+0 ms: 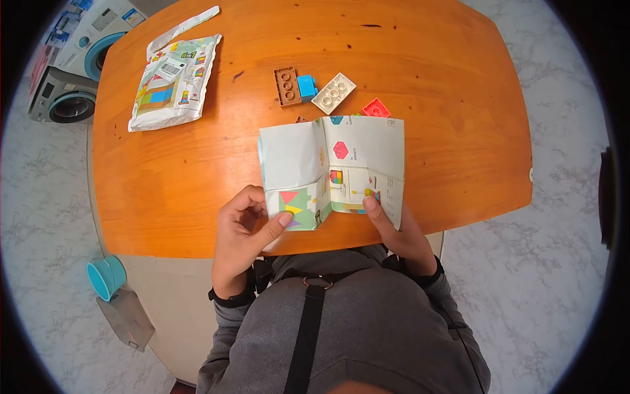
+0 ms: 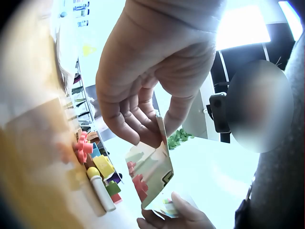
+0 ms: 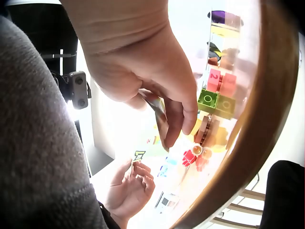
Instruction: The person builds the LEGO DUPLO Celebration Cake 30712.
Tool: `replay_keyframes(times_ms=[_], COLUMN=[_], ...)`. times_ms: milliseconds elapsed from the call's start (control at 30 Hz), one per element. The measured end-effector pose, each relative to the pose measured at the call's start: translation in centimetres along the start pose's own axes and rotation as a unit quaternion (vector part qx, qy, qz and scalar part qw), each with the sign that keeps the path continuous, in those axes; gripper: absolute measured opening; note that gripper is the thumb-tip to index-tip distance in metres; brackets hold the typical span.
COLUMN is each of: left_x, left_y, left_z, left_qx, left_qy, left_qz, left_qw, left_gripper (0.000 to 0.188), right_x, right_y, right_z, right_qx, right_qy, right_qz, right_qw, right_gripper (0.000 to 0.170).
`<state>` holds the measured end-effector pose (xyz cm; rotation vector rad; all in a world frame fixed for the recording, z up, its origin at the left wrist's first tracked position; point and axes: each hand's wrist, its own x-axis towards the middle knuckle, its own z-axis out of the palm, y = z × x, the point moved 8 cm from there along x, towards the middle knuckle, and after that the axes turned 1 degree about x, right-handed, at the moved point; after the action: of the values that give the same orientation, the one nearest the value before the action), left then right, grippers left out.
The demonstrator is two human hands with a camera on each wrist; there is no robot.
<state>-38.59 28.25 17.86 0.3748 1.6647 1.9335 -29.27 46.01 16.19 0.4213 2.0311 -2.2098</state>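
Observation:
A creased paper leaflet with printed pictures of coloured blocks is spread between both hands over the table's near edge. My left hand pinches its lower left corner, the thumb lying on the printed side and the other fingers curled behind. At the lower right, my right hand grips the sheet with its thumb on the front. The left wrist view shows the folded leaflet running from the left fingers down to the other hand. Beyond its top edge lie a brown brick, a blue brick, a cream brick and a red brick.
A printed plastic package lies at the table's far left, a torn strip beside it. More blocks show in the wrist views, among them a green brick and a yellow one. A blue bucket stands off the table.

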Motion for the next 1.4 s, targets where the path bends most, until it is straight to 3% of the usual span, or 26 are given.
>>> replay_keyframes(times_ms=[333, 533, 633, 667, 700, 733, 767, 800, 867, 900, 933, 967, 1000, 1133, 1200, 1233, 1300, 1333, 1400], left_x=[0.1, 0.1, -0.3, -0.5, -0.5, -0.6, -0.6, -1.3, -3.1, -3.4, -3.1, -3.1, -3.0, -2.0, -1.8, -1.4, -1.1, -1.1, -1.1], left_y=[0.2, 0.1, 1.2, 1.3, 1.0, 0.9, 1.4, 0.8, -3.1, -1.5, -4.0, -3.6, -2.8, -0.7, -1.5, -1.6, -1.7, -1.5, -1.5], left_z=[-3.0, -2.7, -4.0, -3.9, -3.3, -2.5, -0.6, -0.9, -0.3, 1.5, 0.4, 0.7, 1.1, 1.4, 0.5, 0.3, 0.2, 0.4, 0.7], left_qx=[0.037, 0.028, 0.125, 0.125, 0.084, 0.043, 0.041, 0.041, -0.018, -0.006, -0.018, -0.22, -0.414, -0.394, -0.278, -0.344, -0.364, -0.385, -0.387], left_qy=[0.082, 0.089, 0.22, 0.22, 0.177, 0.134, 0.047, 0.047, -0.038, -0.06, -0.085, -0.047, -0.008, -0.084, -0.004, -0.029, -0.04, -0.052, -0.03], left_qz=[-0.019, 0.0, 0.054, 0.053, 0.028, 0.003, -0.003, -0.002, -0.132, -0.137, -0.136, -0.119, -0.098, -0.065, -0.101, -0.11, -0.103, -0.094, -0.095], left_qw=[0.996, 0.996, 0.966, 0.966, 0.98, 0.99, 0.998, 0.998, 0.99, 0.989, 0.987, 0.967, 0.905, 0.913, 0.955, 0.932, 0.925, 0.916, 0.917], left_gripper=[0.015, 0.026, 0.029, 0.029, 0.026, 0.023, 0.027, 0.027, 0.054, 0.079, 0.086, 0.072, 0.059, 0.073, 0.056, 0.047, 0.045, 0.043, 0.043], right_x=[-1.3, -1.5, -2.0, -2.2, -2.6, -2.2, -1.9, -2.2, -2.4, -2.4, -2.3, -2.4, -2.5, -2.6, -2.4, -2.7, -2.5, -2.3, -0.6], right_y=[0.1, 0.1, 0.2, -1.2, -2.7, -3.1, -5.0, -6.7, -7.9, -8.0, -8.2, -7.8, -7.2, -6.8, -6.6, -6.6, -7.3, -6.8, -3.3], right_z=[-1.5, -2.3, -3.5, -3.6, -3.5, -3.3, -1.6, -0.1, 1.8, 3.0, 4.1, 4.5, 4.8, 4.8, 4.8, 5.3, 3.7, 3.9, 1.7], right_qx=[0.059, 0.057, 0.039, 0.007, -0.026, -0.026, -0.026, -0.026, -0.098, -0.134, -0.171, -0.212, -0.254, -0.273, -0.287, -0.287, -0.236, -0.237, 0.034], right_qy=[0.064, 0.117, 0.161, 0.165, 0.167, 0.168, 0.091, 0.013, -0.073, -0.118, -0.138, -0.159, -0.181, -0.194, -0.188, -0.187, 0.011, 0.011, 0.078], right_qz=[0.02, 0.016, -0.05, -0.146, -0.242, -0.242, -0.316, -0.386, -0.393, -0.39, -0.384, -0.386, -0.386, -0.389, -0.363, -0.363, -0.345, -0.345, -0.209], right_qw=[0.996, 0.991, 0.985, 0.975, 0.956, 0.955, 0.944, 0.922, 0.911, 0.903, 0.897, 0.884, 0.868, 0.858, 0.866, 0.867, 0.909, 0.908, 0.974], right_gripper=[0.042, 0.037, 0.034, 0.033, 0.033, 0.033, 0.032, 0.033, 0.028, 0.026, 0.027, 0.027, 0.028, 0.031, 0.036, 0.036, 0.049, 0.049, 0.052])
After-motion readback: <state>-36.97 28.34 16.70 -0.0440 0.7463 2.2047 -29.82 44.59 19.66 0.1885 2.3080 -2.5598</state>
